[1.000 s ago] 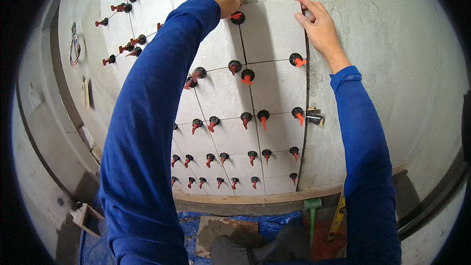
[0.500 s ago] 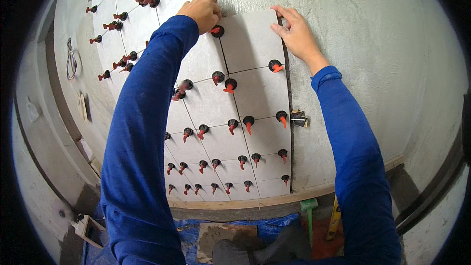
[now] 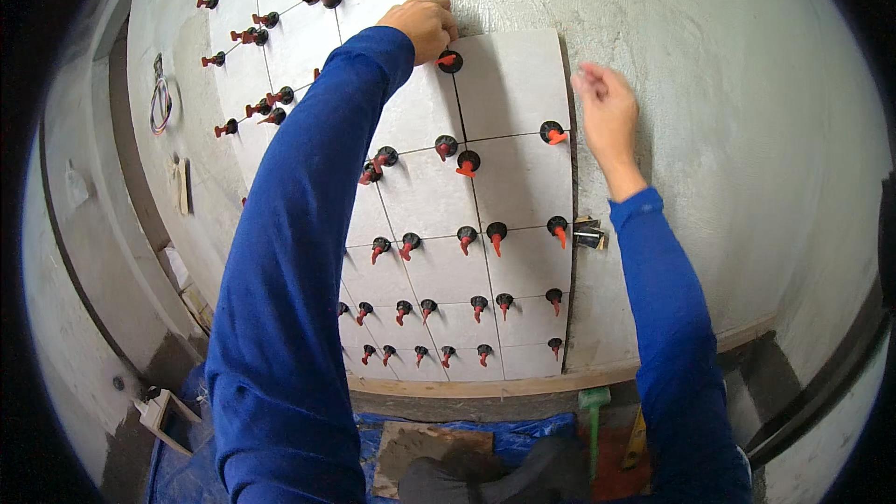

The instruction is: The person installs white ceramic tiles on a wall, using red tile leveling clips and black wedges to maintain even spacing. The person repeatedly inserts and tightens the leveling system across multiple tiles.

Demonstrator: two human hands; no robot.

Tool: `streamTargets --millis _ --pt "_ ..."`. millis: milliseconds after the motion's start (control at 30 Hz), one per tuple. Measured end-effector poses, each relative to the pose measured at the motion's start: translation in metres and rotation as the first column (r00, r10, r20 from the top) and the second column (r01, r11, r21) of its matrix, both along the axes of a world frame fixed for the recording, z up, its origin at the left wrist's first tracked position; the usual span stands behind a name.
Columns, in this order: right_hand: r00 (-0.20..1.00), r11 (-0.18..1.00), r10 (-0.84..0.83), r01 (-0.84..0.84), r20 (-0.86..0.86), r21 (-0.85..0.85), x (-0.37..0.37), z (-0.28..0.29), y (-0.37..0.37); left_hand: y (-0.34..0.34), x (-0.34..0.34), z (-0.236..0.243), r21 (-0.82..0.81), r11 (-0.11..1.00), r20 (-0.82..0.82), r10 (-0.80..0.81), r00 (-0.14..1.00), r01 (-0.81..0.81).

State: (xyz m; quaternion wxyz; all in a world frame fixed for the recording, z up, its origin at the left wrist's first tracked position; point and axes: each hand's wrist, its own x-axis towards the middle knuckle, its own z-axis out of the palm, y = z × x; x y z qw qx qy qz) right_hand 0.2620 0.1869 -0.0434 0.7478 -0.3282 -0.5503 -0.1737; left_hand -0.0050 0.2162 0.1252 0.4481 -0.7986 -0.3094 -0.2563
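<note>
Your left hand [image 3: 425, 26] stays curled at the top-left corner of the pale grey square wall tile [image 3: 509, 84], fingers apparently pinching the red-and-black levelling clip [image 3: 448, 61] there, though the knuckles hide the grip. Your right hand [image 3: 607, 117] has lifted off the tile's right edge since a moment ago and now hangs loose, holding nothing, beside the rough grey plaster wall [image 3: 728, 131].

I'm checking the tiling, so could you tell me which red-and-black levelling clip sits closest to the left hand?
It is the clip at the top left corner of the uppermost right-hand tile, just below the left hand; the others sit lower or further left.
</note>
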Motion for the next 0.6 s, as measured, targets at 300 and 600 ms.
streamTargets --millis 300,600 --pt "0.969 0.97 0.217 -0.228 -0.119 -0.084 -0.009 -0.041 0.01 0.0 -0.001 -0.001 -0.035 0.999 0.014 0.026 1.0 -0.025" --pt "0.946 0.943 0.31 -0.319 -0.091 -0.099 0.001 -0.044 0.017 -0.006 -0.002 0.0 -0.077 0.995 0.028 -0.062 0.998 0.064"
